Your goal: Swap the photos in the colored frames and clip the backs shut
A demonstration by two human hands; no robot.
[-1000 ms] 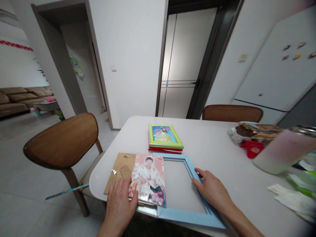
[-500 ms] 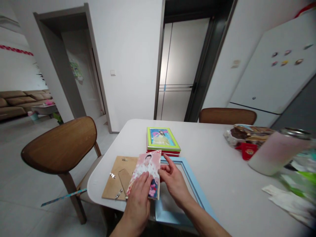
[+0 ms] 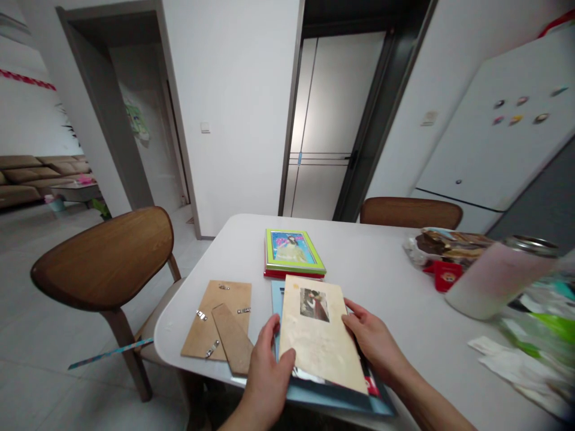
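Observation:
A cream card (image 3: 321, 350) with a small printed picture on it is tilted over a light blue picture frame (image 3: 309, 398). Curled around its lower left edge is my left hand (image 3: 268, 368), thumb on top. My right hand (image 3: 375, 341) grips the right edge, fingers partly hidden behind it. Under the card, a dark and red printed edge peeks out at the lower right. To the left lies a brown frame backboard (image 3: 197, 329) with metal clips and a stand flap (image 3: 233, 341) on it.
Beyond the card, a green picture frame (image 3: 294, 248) lies on a red one. At right are a pink and white tumbler (image 3: 498, 281), a red packet (image 3: 449, 276), packaged food (image 3: 453, 242) and a white cloth (image 3: 516, 362). Wooden chairs (image 3: 108, 257) stand at the table (image 3: 395, 287).
The pink photo side is gone from view and the cream side now faces up. The card has moved right, over the blue frame. My hands have moved right and apart, to its opposite edges.

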